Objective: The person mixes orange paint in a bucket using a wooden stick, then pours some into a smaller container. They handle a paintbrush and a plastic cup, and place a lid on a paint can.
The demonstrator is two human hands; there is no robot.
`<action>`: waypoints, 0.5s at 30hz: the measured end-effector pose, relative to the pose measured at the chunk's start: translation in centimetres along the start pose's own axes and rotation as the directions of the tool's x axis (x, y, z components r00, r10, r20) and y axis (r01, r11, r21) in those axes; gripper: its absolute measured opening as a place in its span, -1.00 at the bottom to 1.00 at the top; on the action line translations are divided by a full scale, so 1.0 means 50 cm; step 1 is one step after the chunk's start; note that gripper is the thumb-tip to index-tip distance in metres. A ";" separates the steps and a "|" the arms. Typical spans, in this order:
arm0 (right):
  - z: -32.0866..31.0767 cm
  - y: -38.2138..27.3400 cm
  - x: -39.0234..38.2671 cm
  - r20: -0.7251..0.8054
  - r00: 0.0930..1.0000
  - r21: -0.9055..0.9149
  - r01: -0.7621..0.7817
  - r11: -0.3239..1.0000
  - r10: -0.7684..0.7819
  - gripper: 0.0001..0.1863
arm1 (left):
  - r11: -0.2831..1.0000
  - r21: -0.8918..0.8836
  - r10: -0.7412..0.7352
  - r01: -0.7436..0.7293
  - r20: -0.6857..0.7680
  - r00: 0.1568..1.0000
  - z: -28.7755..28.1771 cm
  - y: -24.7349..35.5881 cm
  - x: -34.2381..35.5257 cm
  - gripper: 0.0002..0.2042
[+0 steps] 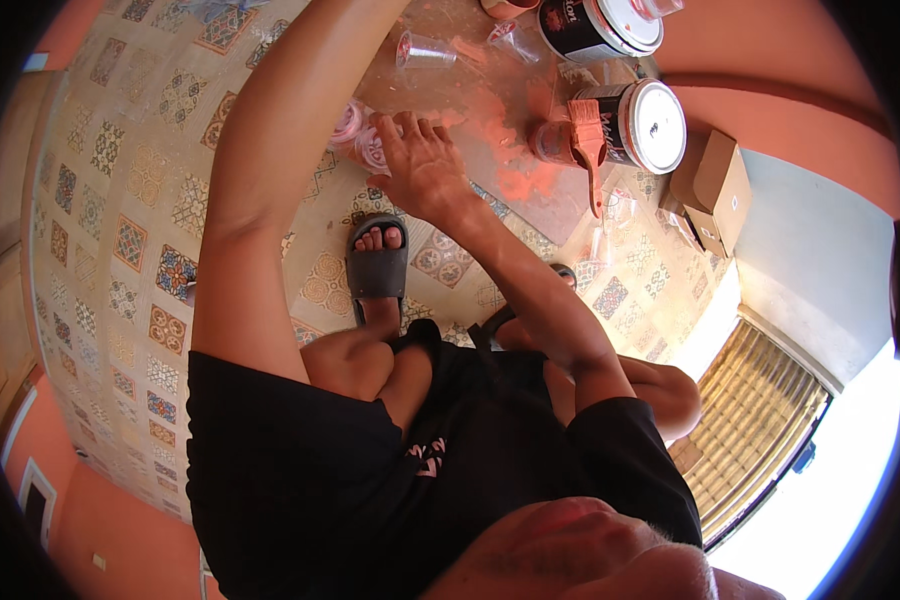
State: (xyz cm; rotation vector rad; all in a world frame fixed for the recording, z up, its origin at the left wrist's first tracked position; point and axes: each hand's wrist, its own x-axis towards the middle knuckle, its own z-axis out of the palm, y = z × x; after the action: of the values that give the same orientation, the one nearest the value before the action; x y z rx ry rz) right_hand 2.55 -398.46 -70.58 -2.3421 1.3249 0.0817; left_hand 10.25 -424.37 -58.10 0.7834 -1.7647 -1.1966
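My right hand (pixel 422 170) is low over the edge of a paint-stained board (pixel 560 205), palm down, fingers stretched and a little apart. Between its thumb and index finger is a clear plastic piece streaked with pink (pixel 371 152), seemingly touched by the hand. Its exact kind is hard to make out, partly covered. My left arm (pixel 260 190) reaches forward past the top edge, so the left hand is out of sight. Right of my right hand, a paintbrush (pixel 588 135) coated in orange lies across a cup of orange paint (pixel 550 142), handle toward me.
Two dark paint buckets with white lids (pixel 658 126) stand at the far right, near an open cardboard box (pixel 718 195). A clear plastic cup (pixel 426 50) lies on the board. My sandalled foot (pixel 377 262) rests on the patterned tile floor (pixel 130 260). An orange wall (pixel 780 130) rises at the right.
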 end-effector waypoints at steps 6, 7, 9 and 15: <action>-0.043 0.021 0.002 -0.130 0.991 0.091 0.004 0.996 0.008 -0.50 | 0.998 -0.054 -0.034 0.033 -0.015 0.999 0.001 0.005 -0.025 -0.86; -0.061 0.026 -0.007 -0.185 0.981 0.193 -0.018 0.981 0.054 -0.51 | 0.997 -0.057 -0.046 0.044 -0.028 0.999 0.001 0.008 -0.028 -0.86; -0.103 0.047 -0.038 -0.287 0.945 0.370 -0.041 0.928 0.156 -0.54 | 0.996 -0.070 -0.064 0.061 -0.042 0.997 -0.008 0.014 -0.033 -0.85; -0.214 0.147 -0.151 -0.273 0.754 0.939 0.073 0.337 0.598 -0.55 | 0.983 -0.144 -0.113 0.113 0.009 0.994 -0.029 0.017 -0.058 -0.83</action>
State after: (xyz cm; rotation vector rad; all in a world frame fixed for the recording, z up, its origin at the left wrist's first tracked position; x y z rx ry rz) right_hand -9.35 -400.03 -61.53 -1.0886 1.4493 -1.1242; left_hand 12.83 -422.23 -57.87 0.8058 -1.6314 -1.3842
